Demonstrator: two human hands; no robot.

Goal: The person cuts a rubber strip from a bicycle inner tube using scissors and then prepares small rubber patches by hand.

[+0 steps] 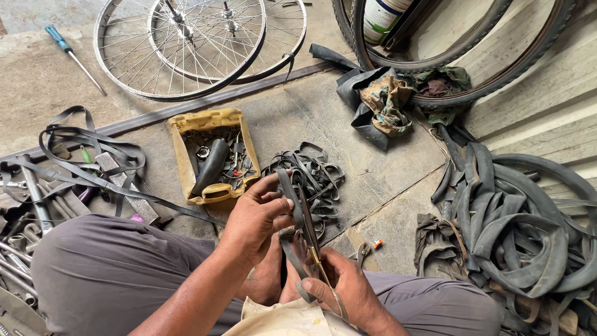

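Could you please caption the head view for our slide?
Left hand holds a rubber strip while right hand cuts with scissors.

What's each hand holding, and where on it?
Left hand pinches the upper end of a black rubber strip. Right hand holds scissors by the handles, blades along the strip.

A dark rubber strip (291,214) hangs pinched upright, looped at its lower end; brass-handled scissors (316,249) apparently close on its edge

Concrete floor (348,130) under yellow tray (186,165), wheel rims (186,46) (stacked), rubber strips (320,177)
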